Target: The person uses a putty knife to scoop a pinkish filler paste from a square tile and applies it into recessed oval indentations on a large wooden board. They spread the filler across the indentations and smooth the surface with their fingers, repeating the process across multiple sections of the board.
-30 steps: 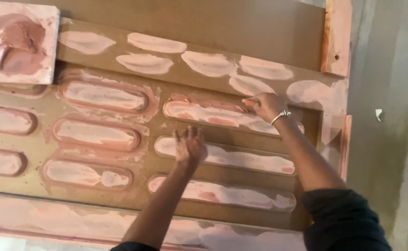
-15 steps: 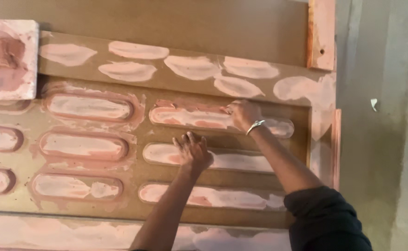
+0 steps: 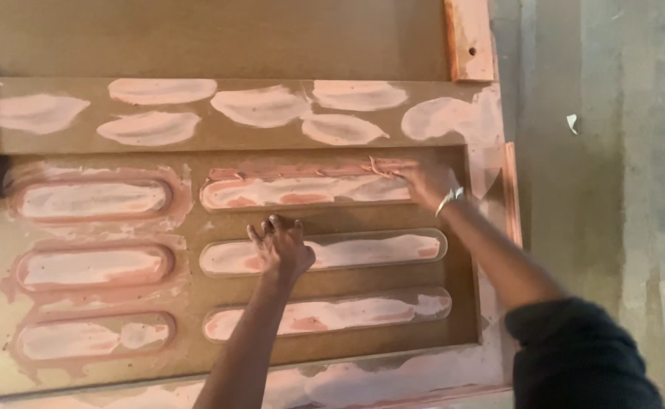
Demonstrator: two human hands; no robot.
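A brown wooden door panel [image 3: 196, 45] lies flat, with long oval grooves smeared with pinkish-white filler. My left hand [image 3: 281, 248] rests flat on the panel, fingers spread, over the left end of the middle groove [image 3: 370, 250]. My right hand [image 3: 423, 182] presses on the right end of the upper groove [image 3: 302, 189], fingers bent against the pink filler; a metal bracelet [image 3: 449, 200] sits on the wrist. I cannot tell whether the right hand holds a small tool or only filler.
Filler patches [image 3: 260, 106] dot the panel's upper rail. More filled grooves [image 3: 94, 198] lie on the left. A pink-stained wooden strip [image 3: 469, 38] stands at the top right, with grey concrete floor [image 3: 620, 151] to the right.
The view has shifted so the panel sits further left in frame. My right hand slid along the upper groove toward its right end. My left hand stayed pressed on the panel.
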